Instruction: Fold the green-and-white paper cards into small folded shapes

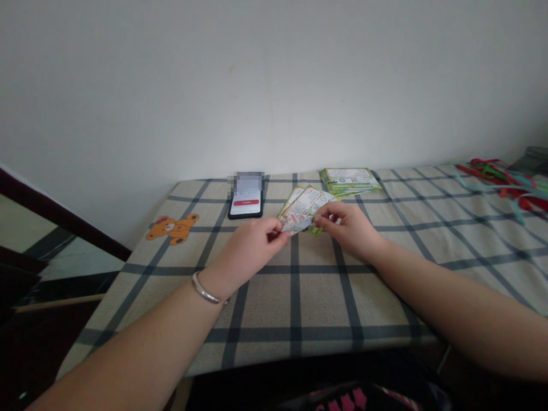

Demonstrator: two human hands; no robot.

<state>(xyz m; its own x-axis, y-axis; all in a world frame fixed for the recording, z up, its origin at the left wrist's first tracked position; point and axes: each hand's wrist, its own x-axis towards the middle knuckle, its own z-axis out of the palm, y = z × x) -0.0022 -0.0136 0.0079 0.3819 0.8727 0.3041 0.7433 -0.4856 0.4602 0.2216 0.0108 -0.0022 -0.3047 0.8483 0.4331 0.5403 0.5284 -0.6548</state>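
A checked cloth in beige with dark grey-blue bands (pixel 274 305) covers the worktop, its weave coarse and matt, its edge hanging at the near side; on it lies a black-edged rectangular smartphone (pixel 246 206), smooth and flat, a red rounded bar on its lit screen, the upper part pixelated; left of the phone and a little nearer is a flat orange bear-shaped cut-out (pixel 173 229), rounded in outline; right of the phone, a stack of green-and-white printed rectangular cards (pixel 353 178) sits near the plain, pale wall (pixel 274 85), its lower cards jutting out unevenly; far to the right of the phone is a loose tangle of red, green and pale turquoise ribbon-like strips (pixel 509 185); just right of the phone and slightly nearer, a loose fan of thin, green-bordered white printed cards (pixel 309 200) spreads at overlapping angles.

A thin, light printed card with orange-red lettering (pixel 297 220) is between the two hands, in front of the fan and to the near right of the phone; the left hand (pixel 259 238), with a silver metal bangle (pixel 205 288) at its wrist, pinches the card's left end between thumb and curled fingers; the right hand (pixel 353 228) has thumb and forefinger closed on its right end; whether it is one sheet or several, I cannot tell.
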